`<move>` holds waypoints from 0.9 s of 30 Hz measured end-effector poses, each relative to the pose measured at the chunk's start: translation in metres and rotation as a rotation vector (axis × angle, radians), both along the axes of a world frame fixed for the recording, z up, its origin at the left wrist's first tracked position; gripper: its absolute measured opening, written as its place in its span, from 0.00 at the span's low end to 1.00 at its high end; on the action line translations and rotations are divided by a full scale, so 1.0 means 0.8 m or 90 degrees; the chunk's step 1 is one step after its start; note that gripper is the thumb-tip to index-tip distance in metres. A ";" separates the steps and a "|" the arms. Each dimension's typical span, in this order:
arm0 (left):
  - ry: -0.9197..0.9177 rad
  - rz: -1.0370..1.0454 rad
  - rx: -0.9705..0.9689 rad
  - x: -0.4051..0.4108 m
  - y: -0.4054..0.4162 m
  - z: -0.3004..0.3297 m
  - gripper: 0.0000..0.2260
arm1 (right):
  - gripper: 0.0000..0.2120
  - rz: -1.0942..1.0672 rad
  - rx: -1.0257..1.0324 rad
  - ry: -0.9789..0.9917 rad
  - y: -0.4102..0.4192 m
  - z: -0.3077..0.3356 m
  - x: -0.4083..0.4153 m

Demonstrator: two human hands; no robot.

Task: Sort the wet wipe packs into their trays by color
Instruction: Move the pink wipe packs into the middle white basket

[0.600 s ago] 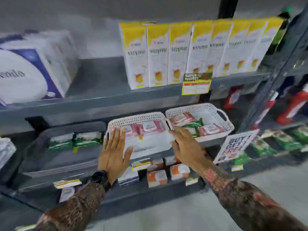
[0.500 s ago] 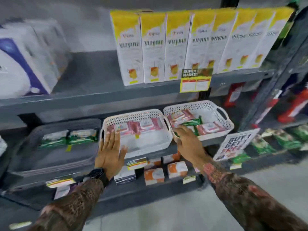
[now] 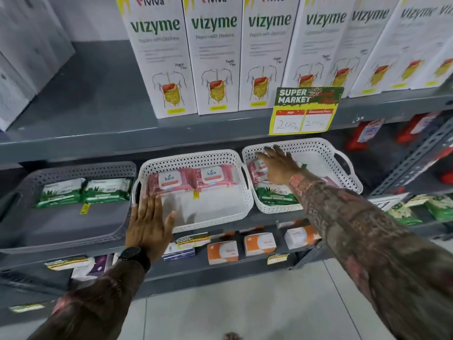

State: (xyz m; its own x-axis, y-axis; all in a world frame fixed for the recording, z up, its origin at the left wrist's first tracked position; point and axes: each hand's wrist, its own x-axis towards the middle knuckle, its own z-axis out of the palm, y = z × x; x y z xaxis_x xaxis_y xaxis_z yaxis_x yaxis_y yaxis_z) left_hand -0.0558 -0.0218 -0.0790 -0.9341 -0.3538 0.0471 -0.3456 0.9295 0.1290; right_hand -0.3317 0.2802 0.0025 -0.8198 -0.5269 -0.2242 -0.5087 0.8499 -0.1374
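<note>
Three perforated trays stand on the middle shelf. The grey tray (image 3: pixel 73 224) on the left holds two green wipe packs (image 3: pixel 83 191). In the middle white tray (image 3: pixel 215 217) lie two pink packs (image 3: pixel 191 180) along the back. The right white tray (image 3: pixel 343 163) holds a mix of pink packs (image 3: pixel 255 168) and a green pack (image 3: pixel 274 195). My left hand (image 3: pixel 147 227) rests flat and open on the middle tray's front left rim. Inside the right tray, my right hand (image 3: pixel 279 165) reaches over the pink packs with fingers spread, holding nothing.
White Vizyme boxes (image 3: pixel 215 57) line the shelf above, with a yellow price sign (image 3: pixel 304 111) hanging over its edge. Small orange boxes (image 3: pixel 259 244) sit on the shelf below. More green packs (image 3: pixel 416 209) lie on the neighbouring rack at right. Tiled floor lies underneath.
The view has moved closer to the shelves. My right hand went from the right tray's front rim into the tray, over the pink packs. My left hand stays at the middle tray's front.
</note>
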 end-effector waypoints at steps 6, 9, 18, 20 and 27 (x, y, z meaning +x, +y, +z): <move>0.028 -0.004 -0.014 0.000 0.001 -0.005 0.36 | 0.28 -0.022 -0.025 0.012 -0.012 -0.024 -0.013; 0.046 -0.002 -0.019 -0.001 0.001 -0.006 0.36 | 0.29 -0.038 -0.051 0.062 -0.010 -0.024 -0.007; 0.060 0.010 -0.021 0.000 0.004 -0.005 0.34 | 0.34 -0.091 -0.253 0.335 -0.093 0.008 0.057; 0.067 0.013 -0.017 0.001 0.003 -0.004 0.34 | 0.33 0.000 -0.296 0.284 -0.144 0.012 0.094; 0.092 0.003 -0.008 0.004 0.005 -0.004 0.35 | 0.36 0.206 -0.190 0.186 -0.244 -0.050 0.182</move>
State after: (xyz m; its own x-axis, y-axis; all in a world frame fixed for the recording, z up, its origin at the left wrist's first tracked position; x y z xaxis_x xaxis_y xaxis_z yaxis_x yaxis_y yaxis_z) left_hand -0.0523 -0.0179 -0.0822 -0.9159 -0.3565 0.1847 -0.3284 0.9298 0.1663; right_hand -0.1859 0.0851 -0.0375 -0.6110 -0.7692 0.1871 -0.7915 0.5890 -0.1631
